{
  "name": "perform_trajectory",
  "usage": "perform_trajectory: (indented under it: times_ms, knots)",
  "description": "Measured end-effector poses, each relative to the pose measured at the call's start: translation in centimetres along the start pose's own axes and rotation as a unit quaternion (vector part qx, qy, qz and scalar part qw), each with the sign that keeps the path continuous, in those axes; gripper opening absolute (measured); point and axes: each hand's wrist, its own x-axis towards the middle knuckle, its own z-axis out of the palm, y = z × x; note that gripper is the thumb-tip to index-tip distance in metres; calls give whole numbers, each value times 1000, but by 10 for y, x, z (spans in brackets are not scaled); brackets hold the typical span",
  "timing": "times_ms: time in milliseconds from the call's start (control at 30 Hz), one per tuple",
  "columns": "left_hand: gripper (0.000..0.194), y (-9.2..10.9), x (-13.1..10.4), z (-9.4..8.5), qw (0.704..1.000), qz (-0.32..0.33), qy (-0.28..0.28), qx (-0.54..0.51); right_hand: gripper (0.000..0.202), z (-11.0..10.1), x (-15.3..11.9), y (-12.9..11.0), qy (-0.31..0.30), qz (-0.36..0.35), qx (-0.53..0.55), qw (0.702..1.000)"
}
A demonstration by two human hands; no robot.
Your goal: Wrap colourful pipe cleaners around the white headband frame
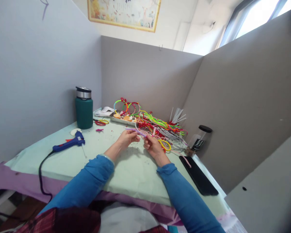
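Now | left hand (128, 136), right hand (152, 145) pinch purple pipe cleaner (136, 131) | tray (121, 120) (hoops inside)

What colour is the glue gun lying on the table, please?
The glue gun is blue with a black cord, in the head view.

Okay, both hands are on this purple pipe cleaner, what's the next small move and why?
Probably a small twist or bend of the purple pipe cleaner between the fingers. The left hand and right hand both pinch it just above the table, close together, with the glue gun lying untouched to the left.
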Motion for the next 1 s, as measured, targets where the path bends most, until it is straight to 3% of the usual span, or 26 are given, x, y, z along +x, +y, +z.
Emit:
perform_trajectory:
  times_ms: [167, 567, 1000]
  knots:
    - [32, 1, -4, 0, 998, -36, -49, -23, 31, -1, -2, 0, -45, 31, 42, 998]
    - [32, 1, -9, 0, 990, -42, -133, -22, 32, -2, -4, 1, -89, 40, 63, 993]
    - [36, 4, -12, 7, 996, -27, -79, 22, 34, 0, -6, 1, -75, 32, -3, 997]
